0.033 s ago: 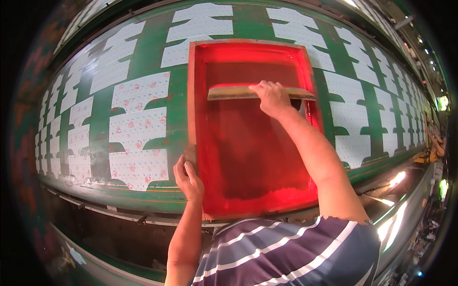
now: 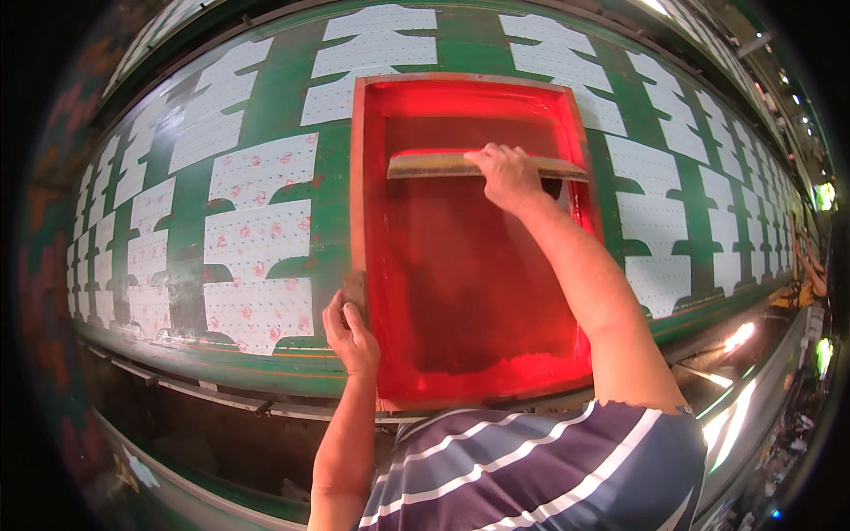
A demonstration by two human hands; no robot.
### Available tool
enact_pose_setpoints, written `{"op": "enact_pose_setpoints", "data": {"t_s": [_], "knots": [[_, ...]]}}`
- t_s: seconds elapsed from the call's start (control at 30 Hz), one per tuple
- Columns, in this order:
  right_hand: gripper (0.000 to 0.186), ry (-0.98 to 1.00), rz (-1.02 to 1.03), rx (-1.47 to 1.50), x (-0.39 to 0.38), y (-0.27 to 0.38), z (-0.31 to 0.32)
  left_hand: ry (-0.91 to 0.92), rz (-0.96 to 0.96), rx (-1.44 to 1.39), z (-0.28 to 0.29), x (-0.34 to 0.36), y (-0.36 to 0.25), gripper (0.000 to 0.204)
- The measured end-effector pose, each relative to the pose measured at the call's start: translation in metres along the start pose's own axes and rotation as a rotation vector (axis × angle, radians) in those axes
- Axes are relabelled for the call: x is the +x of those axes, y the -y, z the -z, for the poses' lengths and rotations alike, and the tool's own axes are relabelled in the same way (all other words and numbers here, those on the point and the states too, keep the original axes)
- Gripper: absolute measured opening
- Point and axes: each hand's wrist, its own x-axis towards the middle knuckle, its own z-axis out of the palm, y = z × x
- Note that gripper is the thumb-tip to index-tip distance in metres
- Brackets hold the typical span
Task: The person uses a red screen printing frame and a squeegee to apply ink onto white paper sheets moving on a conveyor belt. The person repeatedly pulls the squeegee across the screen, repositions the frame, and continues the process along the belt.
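A red printing screen in a wooden frame (image 2: pixel 359 177) lies flat on a long green table (image 2: pixel 329 190). My right hand (image 2: pixel 506 175) is closed on a wooden squeegee (image 2: pixel 425 165) that lies across the far part of the red mesh. My left hand (image 2: pixel 350 332) holds the frame's left rail near its near corner, fingers on the wood. A band of bright red ink (image 2: pixel 496 372) lies along the near end of the screen. My right forearm stretches over the mesh.
White cut fabric pieces (image 2: pixel 261 239) with small red flower prints lie in rows on the table to the left; plain white pieces (image 2: pixel 660 203) lie to the right. A metal rail (image 2: pixel 221 389) runs along the table's near edge. A striped shirt fills the lower middle.
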Motion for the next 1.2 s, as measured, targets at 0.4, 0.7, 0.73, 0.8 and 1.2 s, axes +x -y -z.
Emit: {"op": "enact_pose_setpoints", "data": {"t_s": [0.4,0.7,0.73,0.8,1.2], "knots": [[0.047,0.234,-0.076,0.013,0.15,-0.072,0.013,-0.021,-0.028,0.117,-0.008,0.007,-0.001,0.04],[0.039,0.318,0.003,0.043,0.157,-0.088,0.011,-0.014,-0.013,0.125,-0.009,0.006,-0.005,0.041],[0.039,0.365,0.001,0.059,0.157,-0.085,0.015,-0.016,-0.005,0.119,-0.009,0.006,-0.006,0.041],[0.039,0.447,-0.012,0.08,0.155,-0.078,0.024,-0.014,0.007,0.132,-0.009,0.006,-0.008,0.04],[0.035,0.443,0.069,0.105,-0.013,0.031,0.072,-0.026,0.01,0.043,-0.011,0.009,0.008,0.043]]}}
